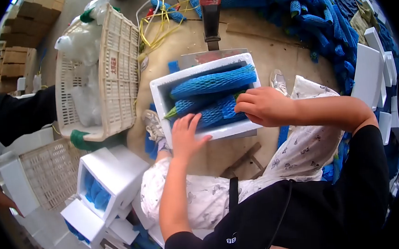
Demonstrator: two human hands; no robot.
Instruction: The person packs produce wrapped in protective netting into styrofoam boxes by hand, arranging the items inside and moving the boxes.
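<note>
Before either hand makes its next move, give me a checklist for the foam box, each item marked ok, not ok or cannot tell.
1. White foam box open on top: ok, no lid is on it.
2. Far netted piece inside the walls: ok, it lies lengthwise along the far side.
3. Left hand clear of the box: not ok, it reaches over the near rim with fingers spread.
4. Right hand firmly gripping the netting: cannot tell, its fingers curl at the right end of the near contents, tips partly hidden.
5. Box floor free of debris: cannot tell, the blue-netted contents and the hands hide much of it.
</note>
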